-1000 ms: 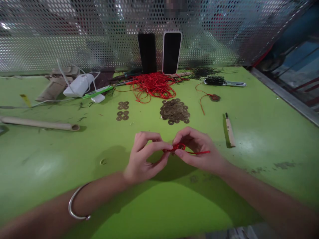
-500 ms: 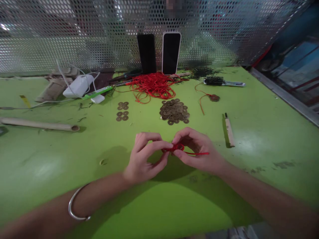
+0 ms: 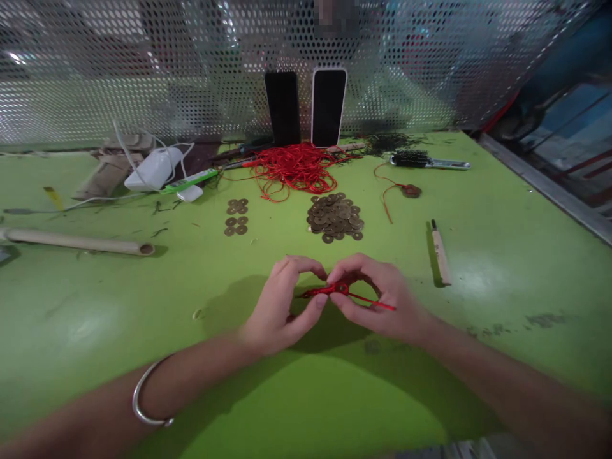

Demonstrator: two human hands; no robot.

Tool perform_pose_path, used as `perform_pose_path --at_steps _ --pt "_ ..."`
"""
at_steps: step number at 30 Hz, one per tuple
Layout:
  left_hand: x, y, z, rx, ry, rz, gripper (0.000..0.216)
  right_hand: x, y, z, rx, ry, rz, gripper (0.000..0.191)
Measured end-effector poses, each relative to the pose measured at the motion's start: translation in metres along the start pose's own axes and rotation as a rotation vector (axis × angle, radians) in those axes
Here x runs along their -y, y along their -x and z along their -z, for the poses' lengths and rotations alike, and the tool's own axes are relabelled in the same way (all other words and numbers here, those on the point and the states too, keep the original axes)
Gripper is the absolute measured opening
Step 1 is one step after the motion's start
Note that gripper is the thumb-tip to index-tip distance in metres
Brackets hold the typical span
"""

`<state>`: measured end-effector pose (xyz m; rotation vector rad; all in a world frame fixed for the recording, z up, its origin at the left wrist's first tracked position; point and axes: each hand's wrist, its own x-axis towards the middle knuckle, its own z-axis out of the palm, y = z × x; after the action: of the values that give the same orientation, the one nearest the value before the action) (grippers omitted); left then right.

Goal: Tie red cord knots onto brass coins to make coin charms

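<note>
Over the middle of the green table, my left hand and my right hand meet fingertip to fingertip. Both pinch a short red cord that is looped into a knot between them, and a loose end trails across my right palm. Whether a coin is on the cord I cannot tell. A silver bangle circles my left wrist.
Beyond my hands lie a heap of brass coins, a few laid-out coins, a tangle of red cord, a corded coin, a hairbrush, a lighter, a bamboo tube, a white charger and two upright phones.
My hands have shifted slightly nearer to me and the cord now lies flatter between the fingertips. My left forefinger has lifted off the knot and curled upward.
</note>
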<state>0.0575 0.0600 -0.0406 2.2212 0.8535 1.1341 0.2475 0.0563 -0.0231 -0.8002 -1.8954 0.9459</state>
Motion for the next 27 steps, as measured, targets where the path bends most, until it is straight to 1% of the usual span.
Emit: perform_pose_path --at_steps 3,6,8,10,14,17,20,22,23,24,27 --pt "-0.001 0.0 0.001 0.117 0.119 0.166 0.012 -0.002 0.001 0.001 0.026 0.255 0.181 0.016" --pt "-0.002 -0.001 0.002 0.201 0.311 0.28 0.017 -0.004 0.001 0.002 0.025 0.423 0.349 0.018" --pt "-0.002 -0.002 0.003 0.245 0.413 0.338 0.02 -0.005 0.0 0.002 0.017 0.449 0.383 0.019" --pt "-0.002 -0.004 0.002 0.258 0.475 0.399 0.023 -0.006 -0.001 0.002 0.015 0.458 0.379 0.019" --pt "-0.002 -0.008 0.002 0.226 0.478 0.483 0.024 -0.006 -0.002 0.002 -0.026 0.527 0.378 0.018" --pt "-0.003 -0.008 0.003 0.179 0.456 0.466 0.022 -0.006 -0.002 0.003 -0.045 0.523 0.381 0.018" --pt "-0.002 -0.005 0.003 0.109 0.478 0.429 0.024 -0.009 -0.003 0.004 -0.035 0.451 0.374 0.03" --pt "0.0 -0.003 0.003 0.05 0.513 0.464 0.026 -0.012 -0.003 0.005 -0.029 0.436 0.347 0.039" --pt "0.002 -0.001 0.003 0.016 0.54 0.491 0.027 -0.013 -0.003 0.006 -0.025 0.442 0.326 0.04" --pt "0.004 0.0 0.003 -0.014 0.575 0.514 0.027 -0.014 -0.003 0.006 -0.018 0.451 0.299 0.038" --pt "0.009 0.002 0.002 -0.057 0.705 0.524 0.024 -0.017 -0.004 0.007 -0.006 0.482 0.193 0.02"
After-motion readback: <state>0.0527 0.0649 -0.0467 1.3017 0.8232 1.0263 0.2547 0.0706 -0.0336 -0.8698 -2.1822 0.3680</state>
